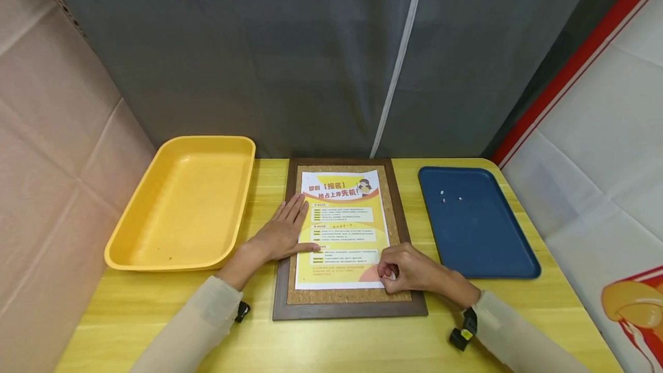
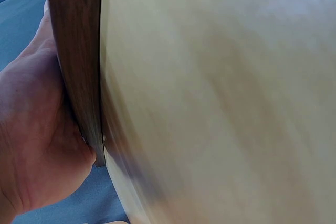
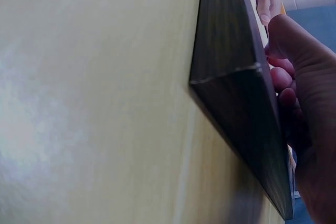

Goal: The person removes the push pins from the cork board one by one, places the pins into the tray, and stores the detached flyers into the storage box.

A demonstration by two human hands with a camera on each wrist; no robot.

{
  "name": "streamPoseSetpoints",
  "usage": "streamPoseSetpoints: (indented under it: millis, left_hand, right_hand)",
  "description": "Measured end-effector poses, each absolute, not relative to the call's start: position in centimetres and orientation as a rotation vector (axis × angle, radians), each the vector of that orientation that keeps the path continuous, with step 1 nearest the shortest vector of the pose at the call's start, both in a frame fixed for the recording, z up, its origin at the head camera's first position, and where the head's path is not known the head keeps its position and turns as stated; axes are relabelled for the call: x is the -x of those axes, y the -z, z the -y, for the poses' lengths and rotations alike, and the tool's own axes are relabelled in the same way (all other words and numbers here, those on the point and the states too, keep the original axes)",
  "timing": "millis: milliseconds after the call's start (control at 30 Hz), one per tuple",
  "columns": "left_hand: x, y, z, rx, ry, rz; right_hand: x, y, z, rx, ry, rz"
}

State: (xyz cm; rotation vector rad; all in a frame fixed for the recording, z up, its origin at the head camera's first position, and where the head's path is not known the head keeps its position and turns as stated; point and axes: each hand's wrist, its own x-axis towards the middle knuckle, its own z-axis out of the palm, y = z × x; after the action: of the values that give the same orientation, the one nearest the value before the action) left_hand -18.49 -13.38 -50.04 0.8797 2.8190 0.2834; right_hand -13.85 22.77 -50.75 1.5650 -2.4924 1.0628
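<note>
The flyer (image 1: 343, 229) lies on the cork board (image 1: 348, 240). My left hand (image 1: 282, 232) rests flat on the flyer's left edge, fingers straight and together. My right hand (image 1: 406, 269) curls at its lower right corner, fingertips pinched together there.

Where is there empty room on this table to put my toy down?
The yellow tray looks bare inside. The blue tray holds only a few tiny pins near its far end. The table is bare along the near edge, between the sleeves. The middle is crowded: the cork board, its poster, the left hand and right hand.
</note>
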Motion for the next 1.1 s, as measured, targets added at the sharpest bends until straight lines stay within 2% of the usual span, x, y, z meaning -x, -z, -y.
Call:
streamPoseSetpoints:
  millis: [1100]
  left_hand:
    - [18.18, 48.99, 13.07, -0.869, -0.218, -2.819]
  right_hand:
    - [14.02, 50.62, -22.84, -1.585, -1.063, 2.479]
